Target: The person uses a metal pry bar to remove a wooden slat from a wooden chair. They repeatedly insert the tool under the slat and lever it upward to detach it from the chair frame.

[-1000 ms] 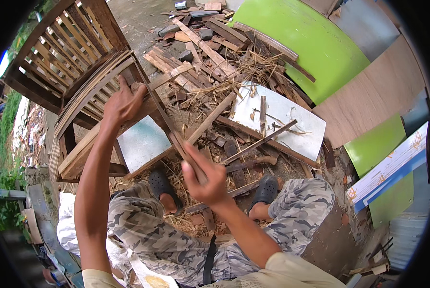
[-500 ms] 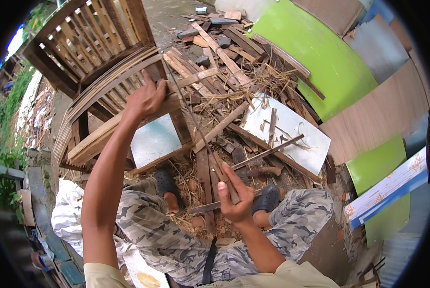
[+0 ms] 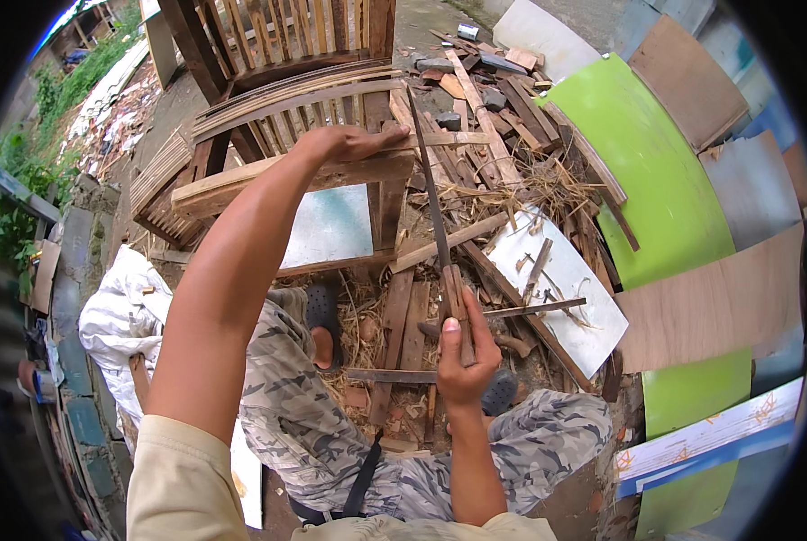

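Observation:
My right hand (image 3: 468, 361) is closed around the wooden handle of a handsaw (image 3: 437, 207), its long dark blade pointing up and away from me. The blade crosses a light wooden strip (image 3: 458, 139) that sticks out to the right from the corner of a slatted wooden chair frame (image 3: 232, 187). Reaching across the chair's front rail, my left hand (image 3: 354, 144) presses and grips the strip at that corner; some of its fingers are hidden. Whether the saw's teeth touch the strip is hard to tell.
A heap of wood scraps, stones and shavings (image 3: 503, 117) lies beyond the saw. A white board (image 3: 566, 311) and green panels (image 3: 638, 162) are at the right. Slats of another wooden piece (image 3: 304, 36) rise behind. White cloth (image 3: 119, 311) lies left of my camouflage-clad legs (image 3: 313, 388).
The view has swung left, so the scene sits further right. My left hand has changed from a pointing finger to a closed grip, and the saw has become more upright, against the strip.

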`<state>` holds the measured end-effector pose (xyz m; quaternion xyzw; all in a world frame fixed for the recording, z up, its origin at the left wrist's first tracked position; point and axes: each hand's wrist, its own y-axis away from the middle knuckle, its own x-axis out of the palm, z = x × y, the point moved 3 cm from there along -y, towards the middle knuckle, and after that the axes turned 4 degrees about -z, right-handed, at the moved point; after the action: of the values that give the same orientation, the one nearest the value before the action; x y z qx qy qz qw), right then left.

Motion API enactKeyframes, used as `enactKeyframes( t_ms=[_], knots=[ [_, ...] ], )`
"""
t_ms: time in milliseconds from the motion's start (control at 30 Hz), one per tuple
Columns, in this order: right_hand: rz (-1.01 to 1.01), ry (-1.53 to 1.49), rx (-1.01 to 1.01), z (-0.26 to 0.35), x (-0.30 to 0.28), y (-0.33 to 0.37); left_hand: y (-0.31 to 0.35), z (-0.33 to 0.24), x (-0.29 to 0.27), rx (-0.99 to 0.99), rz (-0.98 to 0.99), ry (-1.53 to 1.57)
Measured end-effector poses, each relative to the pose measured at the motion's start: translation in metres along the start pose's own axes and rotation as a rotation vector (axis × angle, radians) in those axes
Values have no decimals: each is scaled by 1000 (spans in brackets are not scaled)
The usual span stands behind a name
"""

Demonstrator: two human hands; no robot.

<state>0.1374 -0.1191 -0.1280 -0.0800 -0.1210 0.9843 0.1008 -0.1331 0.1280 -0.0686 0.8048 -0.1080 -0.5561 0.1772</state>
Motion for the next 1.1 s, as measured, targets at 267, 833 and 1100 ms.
enactKeyframes(
  t_ms=[267,833,1100],
  knots=[
    [5,89,-216,3,-9,21,7,-10,-3,26,-56,-41],
    [-38,45,-343,-17,60,-75,7,-12,0,109,-65,-46],
    [0,106,-295,-56,2,32,10,-8,0,12,40,-49]
  ],
)
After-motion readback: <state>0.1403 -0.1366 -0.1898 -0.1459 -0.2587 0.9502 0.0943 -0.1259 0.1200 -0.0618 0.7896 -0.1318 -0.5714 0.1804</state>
